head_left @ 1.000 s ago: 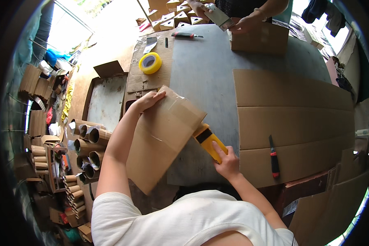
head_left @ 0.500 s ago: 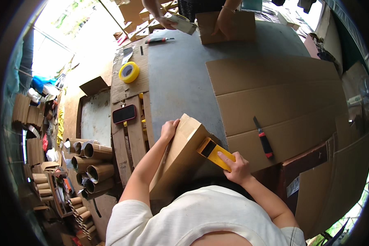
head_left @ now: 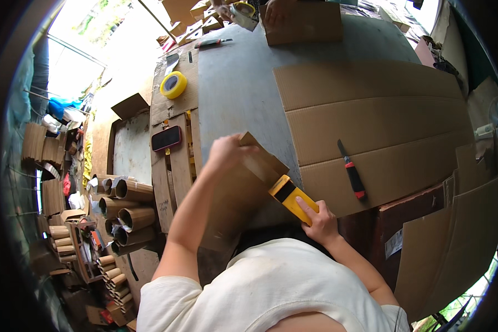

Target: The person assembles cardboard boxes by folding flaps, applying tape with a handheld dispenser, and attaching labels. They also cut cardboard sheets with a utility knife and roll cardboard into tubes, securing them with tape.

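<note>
A brown cardboard box (head_left: 227, 191) stands tilted in front of my body, blurred by motion, with a narrow flap edge at its far end. My left hand (head_left: 232, 152) is closed over the box's far left edge, its fingers partly smeared. My right hand (head_left: 320, 220) is wrapped round a yellow tape dispenser (head_left: 294, 200) with a black band. The dispenser's front end is beside the box's right edge; whether they touch I cannot tell. To the right, a red-and-black utility knife (head_left: 353, 174) rests on a flat cardboard sheet (head_left: 382, 119).
On the left side lie a roll of yellow tape (head_left: 174, 84) and a phone (head_left: 166, 138). Cardboard tubes (head_left: 133, 216) are stacked lower left. Across the grey table (head_left: 232, 94), another person's hand (head_left: 276, 12) rests on a box (head_left: 303, 25); another knife (head_left: 213, 42) lies near.
The box has turned and tipped, showing a different side, and my left hand has moved up with it. My right hand keeps the dispenser almost in place. The other person's hands have drawn farther away.
</note>
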{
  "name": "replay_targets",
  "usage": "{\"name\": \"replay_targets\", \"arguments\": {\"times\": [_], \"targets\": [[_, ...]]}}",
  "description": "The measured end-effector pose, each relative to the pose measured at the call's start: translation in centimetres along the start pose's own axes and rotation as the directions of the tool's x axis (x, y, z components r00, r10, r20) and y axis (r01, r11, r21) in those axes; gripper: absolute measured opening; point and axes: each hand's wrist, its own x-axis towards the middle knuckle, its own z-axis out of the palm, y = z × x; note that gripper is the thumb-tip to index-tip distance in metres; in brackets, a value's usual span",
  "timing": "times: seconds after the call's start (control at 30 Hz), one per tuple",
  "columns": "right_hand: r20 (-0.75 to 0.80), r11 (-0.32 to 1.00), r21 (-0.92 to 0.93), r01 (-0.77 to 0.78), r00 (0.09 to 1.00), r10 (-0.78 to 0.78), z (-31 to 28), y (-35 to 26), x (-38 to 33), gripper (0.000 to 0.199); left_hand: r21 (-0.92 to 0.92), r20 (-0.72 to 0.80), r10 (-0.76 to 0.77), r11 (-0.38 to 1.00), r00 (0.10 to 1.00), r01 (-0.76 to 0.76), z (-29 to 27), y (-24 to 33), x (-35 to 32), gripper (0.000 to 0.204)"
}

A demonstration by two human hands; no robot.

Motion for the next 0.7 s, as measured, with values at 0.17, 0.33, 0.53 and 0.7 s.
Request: {"name": "replay_targets", "arguments": {"times": [0.17, 0.33, 0.53, 0.7], "targets": [[0.005, 0.999, 0.039, 0.004, 1.0, -0.004, -0.5, -0.3, -1.0, 0.069, -0.12, 0.035, -0.063, 0.99, 0.997, 0.067, -7.2, -6.4, 5.3, 0.044], [0.011, 0.995, 0.051, 0.087, 0.996, -0.088, 0.9, -2.9, 5.4, 0.069, 0.304, -0.194, -0.034, 0.948, 0.981, 0.093, -9.6, -8.8, 8.5, 0.041], [0.191, 0.985, -0.135, 0.108, 0.978, -0.081, 0.8, -6.1, 12.1, 0.064, 0.568, -0.013, 0.146, 0.815, 0.989, -0.113, -3.5, -5.3, 0.7, 0.117], [0.169, 0.972, -0.203, 0.117, 0.982, -0.083, 1.5, -12.2, 18.4, 0.048, 0.098, -0.006, 0.031, 0.995, 1.0, -0.03, -7.8, -10.9, 6.0, 0.095]]}}
